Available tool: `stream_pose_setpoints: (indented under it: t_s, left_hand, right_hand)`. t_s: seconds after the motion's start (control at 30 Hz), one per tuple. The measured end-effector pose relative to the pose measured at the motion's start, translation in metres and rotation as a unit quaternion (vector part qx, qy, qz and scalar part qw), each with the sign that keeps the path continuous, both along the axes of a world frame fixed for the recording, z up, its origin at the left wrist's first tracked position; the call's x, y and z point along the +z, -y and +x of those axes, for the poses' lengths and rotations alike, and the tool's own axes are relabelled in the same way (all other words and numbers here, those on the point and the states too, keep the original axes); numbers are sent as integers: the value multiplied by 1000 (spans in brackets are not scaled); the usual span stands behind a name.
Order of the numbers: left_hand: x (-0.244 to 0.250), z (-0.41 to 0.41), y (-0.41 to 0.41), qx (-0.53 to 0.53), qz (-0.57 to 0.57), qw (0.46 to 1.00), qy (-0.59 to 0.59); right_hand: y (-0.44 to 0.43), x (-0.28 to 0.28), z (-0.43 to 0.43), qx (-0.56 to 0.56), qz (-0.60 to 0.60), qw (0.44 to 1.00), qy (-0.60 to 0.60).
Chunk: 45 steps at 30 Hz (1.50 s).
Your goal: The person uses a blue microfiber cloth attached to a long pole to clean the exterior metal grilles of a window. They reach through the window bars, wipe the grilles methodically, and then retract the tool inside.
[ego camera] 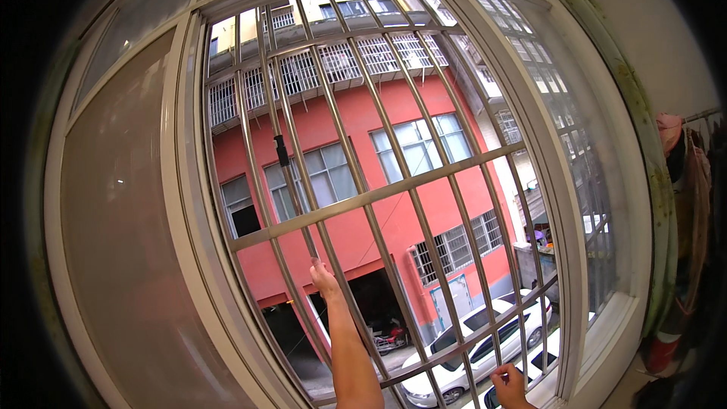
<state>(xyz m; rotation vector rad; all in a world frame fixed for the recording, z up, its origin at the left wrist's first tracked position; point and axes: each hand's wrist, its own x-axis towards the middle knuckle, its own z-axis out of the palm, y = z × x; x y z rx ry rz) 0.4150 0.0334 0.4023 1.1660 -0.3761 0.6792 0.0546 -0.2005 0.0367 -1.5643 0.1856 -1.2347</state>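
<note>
My left hand (324,279) is closed around the lower end of a long thin pole (292,187). My left forearm reaches up at the metal window bars (369,210). The pole slants upward among the bars, passes behind the middle crossbar (392,190), and carries a black sleeve (281,150) partway up. Its top is hard to tell from the bars near the window head. At the lower right, my right hand (508,383) has curled fingers around an upright bar (491,318), just below the lowest curved crossbar in that area.
A sliding window frame (187,182) surrounds the bars, with a frosted pane (119,193) at left and clear glass (562,142) at right. Outside stand a red building (335,244) and a white car (483,341). A green curtain (659,210) and hanging clothes (690,170) are at right.
</note>
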Motion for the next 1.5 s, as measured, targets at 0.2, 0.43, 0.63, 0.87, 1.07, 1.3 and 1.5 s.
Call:
stream_pose_setpoints:
  t_s: [0.2,0.43,0.63,0.87,1.07,1.3,1.5]
  left_hand:
    - [6,-67,23,157,137,976,55]
    - [75,-110,4,-36,-10,984,175]
    - [114,-109,-2,-158,-93,973,140]
    - [153,-111,-8,-277,-104,951,94]
    - [170,-99,-25,-417,-30,892,173]
    - [199,-89,-25,-529,-12,831,172]
    - [205,-91,-19,-532,-31,829,172]
  right_hand:
    - [14,7,-34,-45,20,998,-44]
    - [24,-9,-34,-37,58,997,-40]
    - [9,40,-46,32,56,998,-12]
    - [-8,114,-73,67,-113,989,63]
    - [-26,188,-75,131,-274,946,115]
    - [-51,339,-64,133,-454,864,174]
    - [-86,436,-10,137,-425,875,184]
